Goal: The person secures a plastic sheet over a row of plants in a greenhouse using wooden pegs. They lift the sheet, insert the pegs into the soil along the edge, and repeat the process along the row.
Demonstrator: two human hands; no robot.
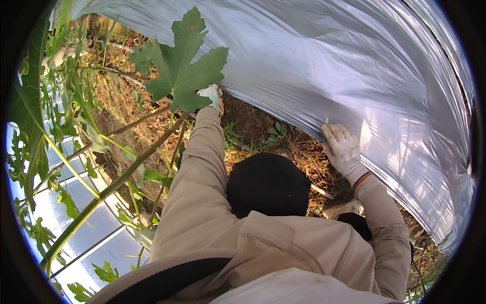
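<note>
A wide silvery plastic sheet (pixel 309 55) sweeps across the far side and down the right, its near edge pulled into fine creases between my hands. My left hand (pixel 213 97), in a whitish work glove, is closed at the sheet's edge at the far left. A big lobed leaf (pixel 185 68) hides part of that hand. My right hand (pixel 345 151), in a pale, soil-stained glove, grips the same edge farther right, its fingers close together on the film. Both arms wear beige sleeves.
Brown soil with dry straw (pixel 301 157) and small weeds (pixel 276 133) lies between the sheet and my black-clad knee (pixel 268 185). A thick green-brown stem (pixel 126 175) slants up from the lower left among leafy plants. Pale panels (pixel 83 223) stand behind them.
</note>
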